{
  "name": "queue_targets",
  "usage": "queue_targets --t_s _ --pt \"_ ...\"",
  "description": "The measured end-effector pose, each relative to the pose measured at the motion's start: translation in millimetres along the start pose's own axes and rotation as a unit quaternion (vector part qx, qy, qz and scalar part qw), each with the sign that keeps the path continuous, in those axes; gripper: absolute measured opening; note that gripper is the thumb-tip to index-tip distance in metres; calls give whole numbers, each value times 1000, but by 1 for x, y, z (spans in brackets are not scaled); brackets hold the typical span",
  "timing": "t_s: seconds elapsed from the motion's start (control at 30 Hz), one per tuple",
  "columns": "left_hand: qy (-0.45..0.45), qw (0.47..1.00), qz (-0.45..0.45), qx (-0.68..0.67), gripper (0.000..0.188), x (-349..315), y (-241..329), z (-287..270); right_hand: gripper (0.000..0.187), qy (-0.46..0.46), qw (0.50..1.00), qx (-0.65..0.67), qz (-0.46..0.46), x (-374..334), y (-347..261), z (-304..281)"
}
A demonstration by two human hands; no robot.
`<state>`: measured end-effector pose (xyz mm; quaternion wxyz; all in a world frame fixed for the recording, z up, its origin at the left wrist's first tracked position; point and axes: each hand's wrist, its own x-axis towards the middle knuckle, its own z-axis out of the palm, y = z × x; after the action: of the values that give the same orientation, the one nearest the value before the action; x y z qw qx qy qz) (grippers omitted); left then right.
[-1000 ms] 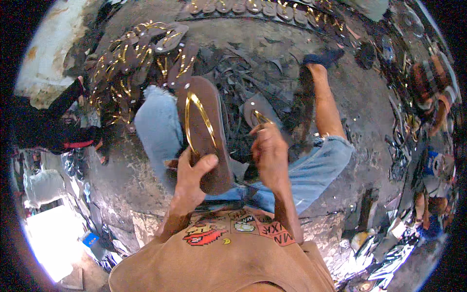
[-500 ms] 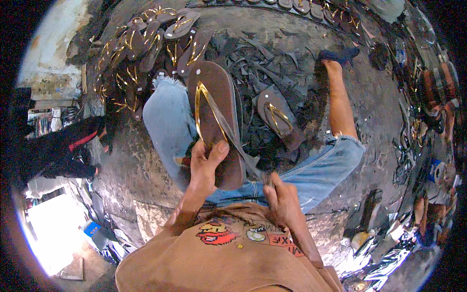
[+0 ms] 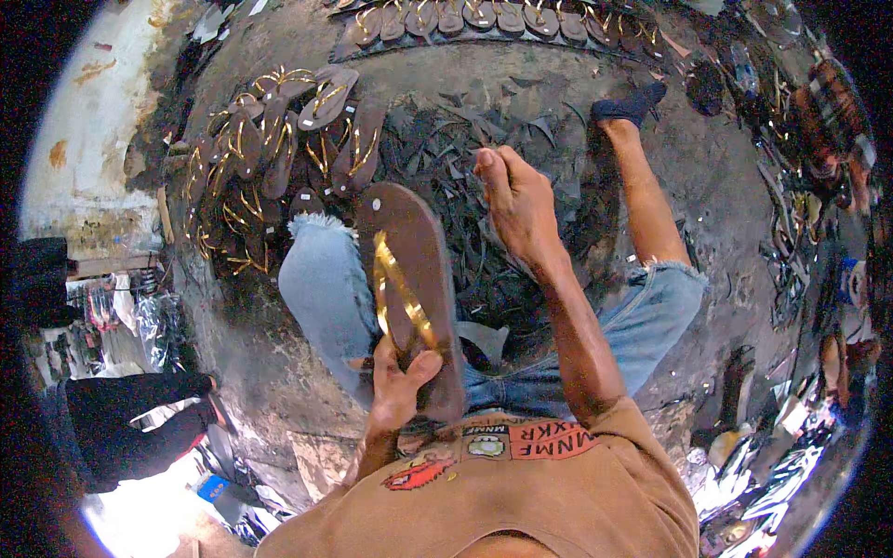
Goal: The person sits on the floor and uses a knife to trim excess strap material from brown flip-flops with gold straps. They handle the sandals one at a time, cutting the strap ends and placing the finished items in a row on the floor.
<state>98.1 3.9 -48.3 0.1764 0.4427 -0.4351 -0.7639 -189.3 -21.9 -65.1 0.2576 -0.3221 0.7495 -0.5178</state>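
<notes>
L hand [image 3: 397, 386] grips heel end of brown flip-flop [image 3: 430, 270] w/ gold straps, footbed up, toe pointing away, beside L thigh; R hand [image 3: 523, 205] raised over dark scraps [image 3: 470, 246], fingers curled, can't tell if holding anything; more flip-flops [image 3: 279, 153] heaped beyond L knee [image 3: 316, 260].

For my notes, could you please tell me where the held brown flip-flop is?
In the head view, the brown flip-flop is just left of centre, in the left hand, beside the left jeans leg.
</notes>
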Motion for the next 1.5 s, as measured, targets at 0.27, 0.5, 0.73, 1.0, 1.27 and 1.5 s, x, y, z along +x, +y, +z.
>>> queue_targets --t_s 0.27,0.5,0.73,1.0,1.27,1.5 --pt "-21 982 145 118 46 31 59 45 37 20 983 179 -21 -119 -24 -17" --pt "-26 997 -14 -77 29 9 128 25 45 -122 990 50 52 -223 -26 -61" --pt "4 1000 0 -2 32 -3 110 10 33 -250 952 -120 130 -297 -2 -82" --pt "-76 970 -20 232 34 17 136 9 29 -312 941 -130 29 -138 -31 -43" --pt "-117 966 -54 223 37 27 141 11 38 -217 968 27 -119 -55 -27 8" --pt "94 961 238 100 41 44 134 7 44 58 982 152 97 -108 -2 -72"
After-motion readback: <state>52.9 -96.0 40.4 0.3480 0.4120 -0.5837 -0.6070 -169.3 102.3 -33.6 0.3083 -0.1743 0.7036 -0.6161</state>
